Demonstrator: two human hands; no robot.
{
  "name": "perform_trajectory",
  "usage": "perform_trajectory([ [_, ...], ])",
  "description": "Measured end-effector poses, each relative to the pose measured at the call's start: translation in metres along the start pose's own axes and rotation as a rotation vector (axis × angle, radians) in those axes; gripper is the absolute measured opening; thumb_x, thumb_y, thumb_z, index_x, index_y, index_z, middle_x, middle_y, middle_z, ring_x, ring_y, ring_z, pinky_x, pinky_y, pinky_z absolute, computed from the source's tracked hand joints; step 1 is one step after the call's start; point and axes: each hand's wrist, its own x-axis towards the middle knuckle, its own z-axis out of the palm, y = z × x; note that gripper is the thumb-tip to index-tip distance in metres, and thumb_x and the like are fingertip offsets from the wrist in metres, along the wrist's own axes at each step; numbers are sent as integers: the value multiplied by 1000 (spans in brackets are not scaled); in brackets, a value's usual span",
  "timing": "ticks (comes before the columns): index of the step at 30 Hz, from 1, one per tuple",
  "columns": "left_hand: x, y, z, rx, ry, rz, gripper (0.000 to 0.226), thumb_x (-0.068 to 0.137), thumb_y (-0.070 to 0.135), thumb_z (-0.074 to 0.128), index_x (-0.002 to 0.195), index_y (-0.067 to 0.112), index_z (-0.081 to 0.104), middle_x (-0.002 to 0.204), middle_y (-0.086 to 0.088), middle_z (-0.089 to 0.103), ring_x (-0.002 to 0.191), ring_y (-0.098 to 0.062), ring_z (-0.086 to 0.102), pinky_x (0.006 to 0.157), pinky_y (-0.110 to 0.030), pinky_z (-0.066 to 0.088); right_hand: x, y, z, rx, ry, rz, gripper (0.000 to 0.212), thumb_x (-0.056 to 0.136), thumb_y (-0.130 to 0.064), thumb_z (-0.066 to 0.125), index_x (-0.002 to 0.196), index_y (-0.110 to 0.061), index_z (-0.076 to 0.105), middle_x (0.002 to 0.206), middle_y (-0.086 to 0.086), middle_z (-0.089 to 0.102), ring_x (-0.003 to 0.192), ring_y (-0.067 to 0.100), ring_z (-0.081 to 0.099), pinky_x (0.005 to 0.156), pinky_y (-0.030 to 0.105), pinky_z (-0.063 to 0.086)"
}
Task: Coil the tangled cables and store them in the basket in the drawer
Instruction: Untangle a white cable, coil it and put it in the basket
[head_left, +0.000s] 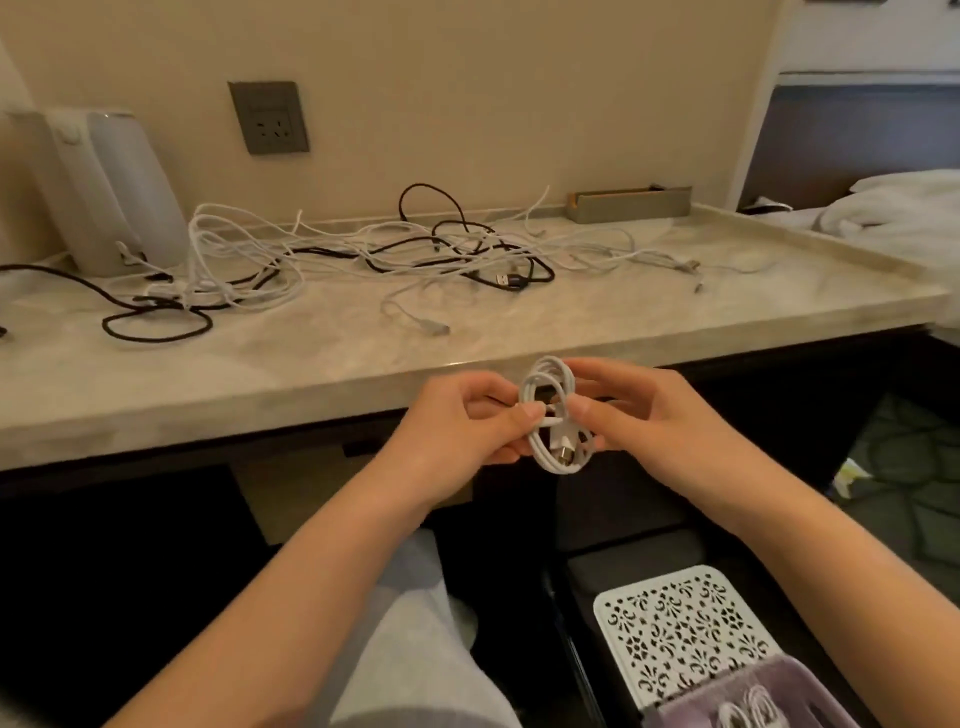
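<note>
- Head view: left hand (467, 421) and right hand (649, 421) each pinched a white coil (560, 434) before the desk (675, 312) edge.
- More cables (363, 254) lay tangled on it.
- Lower right, basket (753, 670) sat in open drawer (584, 569).

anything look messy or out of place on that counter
Yes: a tangle of white and black cables sprawls loose across the counter, crossing over itself, with one black loop trailing out at the left. The coiled white cable held by the left hand and right hand looks tidy.
</note>
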Motion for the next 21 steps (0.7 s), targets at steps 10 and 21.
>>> perform_trajectory([
  [10, -12, -75, 82, 54, -187, -262, 13, 88, 25, 67, 93, 14, 67, 78, 1, 72, 69, -4, 66, 64, -19, 52, -66, 92, -26, -159, 30, 218, 18, 89, -18, 62, 105, -21, 69, 83, -4, 73, 79, 7, 69, 69, 19, 53],
  [21, -10, -173, 160, 218, -437, -474, 20, 91, 30, 61, 100, 12, 63, 86, 1, 63, 79, -9, 60, 68, -22, 47, -112, 201, -49, -449, -79, 445, 5, 88, -20, 65, 92, -22, 62, 78, 8, 70, 78, 29, 66, 79, 48, 52],
])
